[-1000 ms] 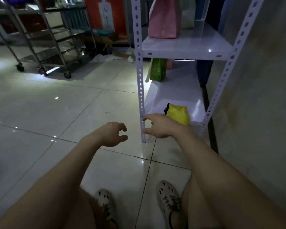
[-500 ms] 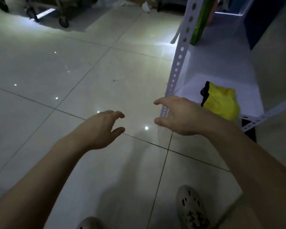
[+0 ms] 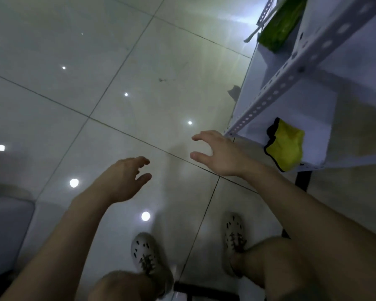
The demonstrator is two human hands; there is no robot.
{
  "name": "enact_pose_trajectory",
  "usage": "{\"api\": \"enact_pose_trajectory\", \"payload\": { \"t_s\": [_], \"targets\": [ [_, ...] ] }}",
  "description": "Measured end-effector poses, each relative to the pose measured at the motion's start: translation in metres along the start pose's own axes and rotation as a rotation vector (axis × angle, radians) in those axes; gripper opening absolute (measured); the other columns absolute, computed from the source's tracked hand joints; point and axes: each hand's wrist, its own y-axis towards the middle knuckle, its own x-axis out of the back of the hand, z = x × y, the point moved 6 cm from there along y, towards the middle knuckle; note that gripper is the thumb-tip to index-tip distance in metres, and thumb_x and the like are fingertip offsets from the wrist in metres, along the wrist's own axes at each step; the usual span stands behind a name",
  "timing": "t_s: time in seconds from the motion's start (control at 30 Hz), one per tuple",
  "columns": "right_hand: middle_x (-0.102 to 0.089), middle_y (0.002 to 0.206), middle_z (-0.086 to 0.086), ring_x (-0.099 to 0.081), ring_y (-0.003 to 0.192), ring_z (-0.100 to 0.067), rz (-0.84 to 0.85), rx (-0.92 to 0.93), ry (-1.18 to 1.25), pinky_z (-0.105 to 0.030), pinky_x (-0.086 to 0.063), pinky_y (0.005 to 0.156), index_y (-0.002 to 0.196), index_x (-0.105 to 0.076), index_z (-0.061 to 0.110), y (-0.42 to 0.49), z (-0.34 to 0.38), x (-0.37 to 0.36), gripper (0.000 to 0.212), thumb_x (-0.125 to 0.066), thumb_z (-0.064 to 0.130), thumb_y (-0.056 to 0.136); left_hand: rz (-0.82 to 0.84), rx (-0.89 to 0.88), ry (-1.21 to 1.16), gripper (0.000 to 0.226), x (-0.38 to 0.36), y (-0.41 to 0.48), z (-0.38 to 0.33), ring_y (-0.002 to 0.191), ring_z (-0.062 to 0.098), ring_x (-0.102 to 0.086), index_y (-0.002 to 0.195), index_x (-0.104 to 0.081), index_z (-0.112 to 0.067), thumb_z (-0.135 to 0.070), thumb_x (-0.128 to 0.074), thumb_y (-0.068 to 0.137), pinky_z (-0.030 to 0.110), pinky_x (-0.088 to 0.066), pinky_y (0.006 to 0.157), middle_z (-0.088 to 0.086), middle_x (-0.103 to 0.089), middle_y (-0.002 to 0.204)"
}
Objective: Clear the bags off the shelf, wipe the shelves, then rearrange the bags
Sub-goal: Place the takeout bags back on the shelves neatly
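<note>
A white metal shelf unit [image 3: 269, 98] with perforated posts stands at the right. On its lowest shelf a yellow cloth with a black edge [image 3: 285, 146] lies at the front corner. A green bag [image 3: 279, 25] stands farther back on the same shelf. My right hand [image 3: 221, 155] hovers open over the floor just left of the front post, holding nothing. My left hand [image 3: 124, 179] hangs open beside it, fingers loosely spread, holding nothing too.
Glossy pale floor tiles [image 3: 96, 83] fill the left and middle, with light spots reflected in them. My two feet in pale perforated shoes [image 3: 146, 255] stand at the bottom. A grey object [image 3: 7, 231] sits at the lower left edge.
The view has tilted further down and rolled, so the upper shelf and pink bag have left view. Both hands stay open and apart; the right has drifted left of the post.
</note>
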Motion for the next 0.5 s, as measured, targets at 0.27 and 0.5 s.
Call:
{"api": "enact_pose_trajectory", "payload": {
  "t_s": [0.27,0.5],
  "targets": [
    [-0.040,0.161,-0.001,-0.043,0.146,-0.016,-0.048,0.017,-0.009,-0.019,-0.030,0.110,0.153,-0.050,0.019,-0.095,0.207,0.154,0.058,-0.065,0.043,0.103,-0.052,0.101,-0.188,0.050,0.222,-0.154,-0.013,0.116,0.019,-0.070,0.152,-0.057,-0.020,-0.041,-0.063,0.107,0.036,-0.053,0.102,0.001,-0.067,0.147],
    [-0.038,0.165,-0.003,-0.041,0.148,-0.019,-0.060,0.052,-0.053,-0.031,-0.032,0.120,0.162,-0.037,0.021,-0.142,0.309,0.218,0.068,-0.062,0.046,0.104,-0.154,0.011,-0.143,0.047,0.345,-0.230,-0.023,0.118,0.020,-0.071,0.149,-0.059,-0.019,-0.038,-0.064,0.107,0.036,-0.054,0.102,0.003,-0.070,0.142]
  ]
}}
